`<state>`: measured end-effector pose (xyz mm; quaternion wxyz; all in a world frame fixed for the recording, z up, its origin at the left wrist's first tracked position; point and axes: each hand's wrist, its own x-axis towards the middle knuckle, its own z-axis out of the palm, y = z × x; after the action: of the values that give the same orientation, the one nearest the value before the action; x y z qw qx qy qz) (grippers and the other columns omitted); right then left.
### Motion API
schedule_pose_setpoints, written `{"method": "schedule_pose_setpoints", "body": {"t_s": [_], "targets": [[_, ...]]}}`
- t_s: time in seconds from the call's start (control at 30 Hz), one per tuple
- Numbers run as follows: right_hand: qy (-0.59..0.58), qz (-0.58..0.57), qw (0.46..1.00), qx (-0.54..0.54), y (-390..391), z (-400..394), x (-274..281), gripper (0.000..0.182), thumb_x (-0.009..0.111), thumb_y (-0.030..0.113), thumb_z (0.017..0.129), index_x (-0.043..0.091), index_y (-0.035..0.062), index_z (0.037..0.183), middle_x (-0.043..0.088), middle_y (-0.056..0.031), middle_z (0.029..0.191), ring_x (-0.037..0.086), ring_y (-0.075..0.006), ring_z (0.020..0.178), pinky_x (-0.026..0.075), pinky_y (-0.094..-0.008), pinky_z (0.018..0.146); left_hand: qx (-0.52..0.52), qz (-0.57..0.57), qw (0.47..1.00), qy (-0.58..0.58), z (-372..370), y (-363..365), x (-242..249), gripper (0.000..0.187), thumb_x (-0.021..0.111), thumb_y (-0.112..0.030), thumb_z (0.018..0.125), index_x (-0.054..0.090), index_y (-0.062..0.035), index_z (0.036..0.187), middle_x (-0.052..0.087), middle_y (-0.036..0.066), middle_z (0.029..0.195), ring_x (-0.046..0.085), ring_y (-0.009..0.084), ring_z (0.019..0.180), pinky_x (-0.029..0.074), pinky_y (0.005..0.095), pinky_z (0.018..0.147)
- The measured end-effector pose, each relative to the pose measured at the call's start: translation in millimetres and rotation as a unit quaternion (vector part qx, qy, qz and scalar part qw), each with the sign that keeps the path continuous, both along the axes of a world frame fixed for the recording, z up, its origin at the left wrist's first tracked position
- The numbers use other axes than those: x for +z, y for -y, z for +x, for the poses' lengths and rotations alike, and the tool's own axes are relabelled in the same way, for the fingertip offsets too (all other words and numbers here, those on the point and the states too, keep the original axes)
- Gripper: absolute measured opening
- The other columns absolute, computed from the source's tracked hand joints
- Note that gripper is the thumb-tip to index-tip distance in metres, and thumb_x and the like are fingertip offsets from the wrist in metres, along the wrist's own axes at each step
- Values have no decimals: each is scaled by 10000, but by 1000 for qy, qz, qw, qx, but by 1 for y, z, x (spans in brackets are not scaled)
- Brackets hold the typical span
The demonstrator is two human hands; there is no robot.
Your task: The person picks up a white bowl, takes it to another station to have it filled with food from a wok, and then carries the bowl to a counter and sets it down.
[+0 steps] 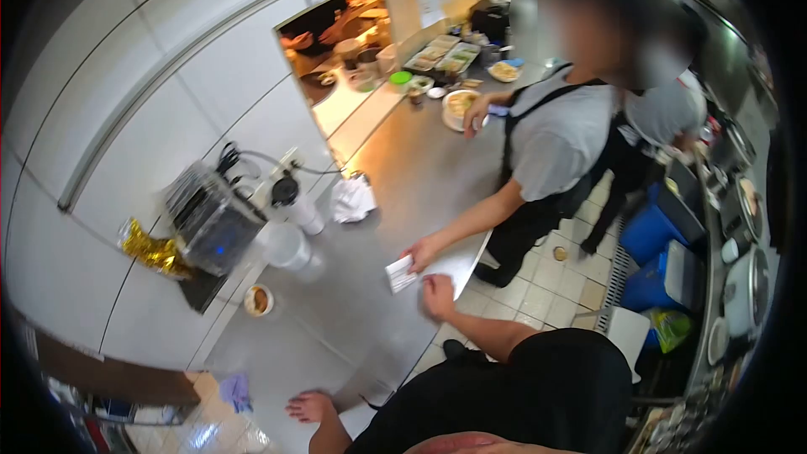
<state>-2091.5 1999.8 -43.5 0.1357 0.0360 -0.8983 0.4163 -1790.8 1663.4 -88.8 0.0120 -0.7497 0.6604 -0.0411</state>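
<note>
My left hand lies with its fingers spread on the near end of the steel counter, holding nothing. By the counter's right edge, my right hand is curled closed, with nothing visible in it. Just beyond it, a co-worker's hand holds a small white paper slip over the counter. A gap shows between my right hand and the slip. A small white cup with brown contents stands on the counter, away from both hands.
A clear plastic container, a black-lidded bottle, a crumpled white cloth and a dark machine line the wall side. Two people stand at the right; blue bins are behind them. Food bowls sit farther along.
</note>
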Motion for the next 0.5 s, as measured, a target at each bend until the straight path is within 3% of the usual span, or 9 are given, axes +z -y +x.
{"method": "schedule_pose_setpoints", "body": {"t_s": [0.03, 0.07, 0.23, 0.33, 0.43, 0.5], "targets": [[171, -92, 981, -18, 7, 9, 15, 230, 575, 247, 954, 668, 43, 1009, 679, -184, 897, 637, -333, 881, 506, -435, 844, 1, -1, 1000, 9, 4, 0, 0, 574, 337, -440, 1028, 426, -126, 1500, 347, 132, 1604, 347, 343, 1457, 310, 558, 1119], [189, -218, 956, -42, 18, 15, -6, 325, 596, 336, 972, 645, 19, 1024, 680, -156, 868, 646, -294, 798, 516, -398, 769, 5, -4, 1000, 21, 5, 0, 1, 567, 336, -442, 1029, 439, -133, 1493, 360, 124, 1599, 361, 336, 1450, 324, 556, 1107], [344, -297, 889, -63, 58, 5, -32, 463, 673, 440, 923, 587, 28, 1117, 670, -81, 871, 616, -178, 722, 492, -344, 634, -5, -82, 995, 53, 13, 8, -27, 569, 325, -457, 1030, 457, -136, 1482, 392, 111, 1581, 388, 332, 1432, 346, 536, 1079], [436, -345, 831, 9, 52, -8, -12, 423, 685, 396, 918, 576, 59, 1148, 644, -34, 894, 589, -138, 706, 462, -291, 596, -8, -44, 997, 60, 7, 2, -10, 574, 320, -461, 1028, 442, -145, 1492, 386, 112, 1586, 379, 336, 1437, 342, 532, 1082], [464, -488, 739, 9, 52, -18, 20, 312, 677, 355, 925, 613, 108, 1105, 609, 9, 872, 569, -137, 678, 432, -258, 570, -5, -17, 998, 53, 6, -1, 1, 580, 320, -466, 1026, 428, -152, 1502, 374, 115, 1593, 363, 337, 1447, 336, 534, 1089], [452, -526, 720, -22, 58, -26, 27, 249, 673, 331, 932, 630, 143, 1087, 587, 27, 857, 566, -136, 665, 443, -265, 565, -5, -16, 999, 47, 6, 3, -10, 585, 323, -467, 1025, 420, -148, 1506, 367, 116, 1596, 355, 332, 1452, 332, 533, 1095]]}}
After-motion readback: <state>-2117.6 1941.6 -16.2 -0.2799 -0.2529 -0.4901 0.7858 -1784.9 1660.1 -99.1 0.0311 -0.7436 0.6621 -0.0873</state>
